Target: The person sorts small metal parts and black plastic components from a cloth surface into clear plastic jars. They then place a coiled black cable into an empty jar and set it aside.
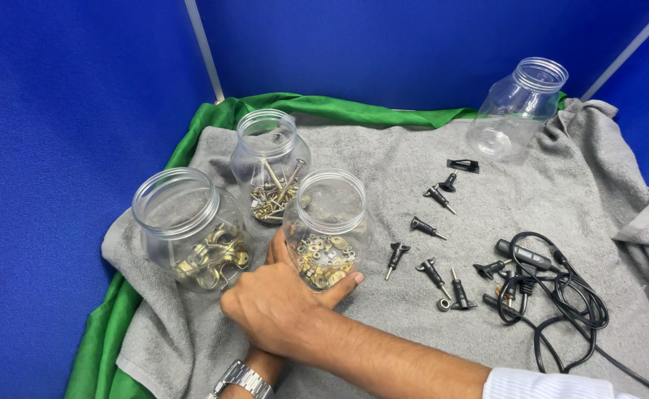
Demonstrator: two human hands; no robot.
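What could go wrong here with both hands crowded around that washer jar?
The right hand wraps the base of the washer jar, which stands open on a soft grey towel; a tug could tip it and spill washers. The screw jar and bracket jar stand close by, also open, and could be knocked. The left hand is mostly hidden.

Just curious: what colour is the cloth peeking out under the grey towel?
Green cloth, clearest in the head view.
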